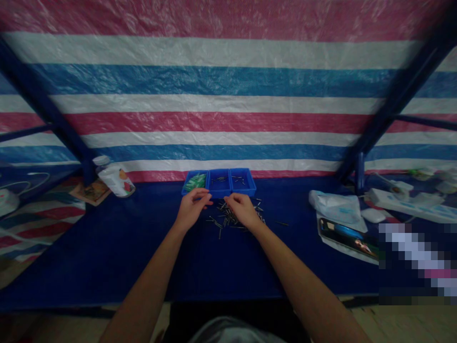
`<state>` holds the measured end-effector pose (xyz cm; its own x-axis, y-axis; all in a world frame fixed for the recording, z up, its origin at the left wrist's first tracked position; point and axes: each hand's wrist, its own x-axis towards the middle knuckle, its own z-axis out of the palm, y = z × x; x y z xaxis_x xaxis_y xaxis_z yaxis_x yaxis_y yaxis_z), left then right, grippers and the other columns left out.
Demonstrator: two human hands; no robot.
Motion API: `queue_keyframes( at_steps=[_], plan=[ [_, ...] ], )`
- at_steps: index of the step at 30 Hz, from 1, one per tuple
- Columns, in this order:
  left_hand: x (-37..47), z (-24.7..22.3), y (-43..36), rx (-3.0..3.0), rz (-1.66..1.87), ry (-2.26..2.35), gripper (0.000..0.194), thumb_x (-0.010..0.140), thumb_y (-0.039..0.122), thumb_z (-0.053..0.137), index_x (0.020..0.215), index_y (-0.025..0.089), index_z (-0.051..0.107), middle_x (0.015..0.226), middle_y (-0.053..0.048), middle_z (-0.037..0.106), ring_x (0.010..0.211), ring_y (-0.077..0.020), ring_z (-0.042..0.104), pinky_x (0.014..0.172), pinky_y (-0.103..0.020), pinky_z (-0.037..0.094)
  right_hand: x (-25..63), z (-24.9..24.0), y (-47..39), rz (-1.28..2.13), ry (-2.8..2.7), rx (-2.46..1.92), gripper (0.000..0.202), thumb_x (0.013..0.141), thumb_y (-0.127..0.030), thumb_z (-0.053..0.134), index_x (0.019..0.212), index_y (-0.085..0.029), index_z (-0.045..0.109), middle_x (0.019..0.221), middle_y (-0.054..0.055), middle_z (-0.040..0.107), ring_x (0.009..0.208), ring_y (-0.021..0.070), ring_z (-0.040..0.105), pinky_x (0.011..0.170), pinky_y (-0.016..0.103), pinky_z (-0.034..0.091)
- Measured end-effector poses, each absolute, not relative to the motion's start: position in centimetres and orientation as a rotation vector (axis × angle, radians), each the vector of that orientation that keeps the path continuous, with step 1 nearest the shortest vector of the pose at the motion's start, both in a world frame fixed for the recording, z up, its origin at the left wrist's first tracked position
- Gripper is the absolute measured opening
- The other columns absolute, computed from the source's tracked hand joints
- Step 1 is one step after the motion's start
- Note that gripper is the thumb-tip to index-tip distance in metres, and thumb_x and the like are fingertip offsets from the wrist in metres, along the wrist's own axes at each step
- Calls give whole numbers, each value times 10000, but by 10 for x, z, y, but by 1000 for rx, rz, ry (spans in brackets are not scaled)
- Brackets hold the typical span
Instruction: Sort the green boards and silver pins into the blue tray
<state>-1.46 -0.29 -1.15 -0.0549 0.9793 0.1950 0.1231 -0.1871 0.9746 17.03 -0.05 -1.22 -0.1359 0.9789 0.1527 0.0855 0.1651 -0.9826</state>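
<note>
A loose pile of small, thin metal pieces [228, 218], like short rods or screws, lies on the blue table. Over its right part is my right hand [244, 208], fingertips pinched together; what they hold, if anything, is too small to make out. My left hand [192, 209] hovers at the pile's left, fingers loosely bent, thumb apart, nothing visible between them. Just beyond both hands stand three joined blue trays. Green plastic packets [196, 181] fill the left tray [184, 186]. A few thin pieces lie in the middle tray [218, 188] and in the right tray [246, 173].
A white bottle [116, 178] leans at the back left near a brown card [91, 191]. On the right lie a plastic packet [337, 207], a dark phone [346, 236], a white mouse [373, 215] and a power strip [410, 205]. Striped sheeting [228, 105] hangs behind.
</note>
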Motion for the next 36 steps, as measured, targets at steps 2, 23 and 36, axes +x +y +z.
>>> queue_keyframes(
  at_steps=[2, 23, 36],
  plan=[
    [-18, -14, 0, 1365, 1392, 1305, 470, 701, 544, 727, 944, 153, 635, 832, -78, 738, 668, -202, 724, 540, -252, 486, 169, -12, 1, 1181, -1394, -1100, 367, 750, -479, 613, 522, -216, 499, 459, -51, 442, 435, 97, 371, 447, 245, 277],
    [-20, -30, -1, 2078, 1056, 1582, 170, 781, 273, 675, 931, 198, 702, 869, -43, 710, 804, -194, 649, 763, -324, 504, 184, -18, -4, 118, -2236, -1460, 257, 903, -340, 572, 1045, -204, 739, 1107, 110, 691, 1068, 304, 519, 835, 417, 393],
    [-15, -35, -1, 2273, 769, 1628, 117, 834, 224, 636, 896, 206, 733, 885, -47, 684, 802, -196, 624, 760, -328, 472, 180, -21, -5, 109, -2256, -1520, 195, 926, -271, 530, 926, -227, 721, 1074, 69, 689, 1039, 265, 512, 799, 384, 351]
  ],
)
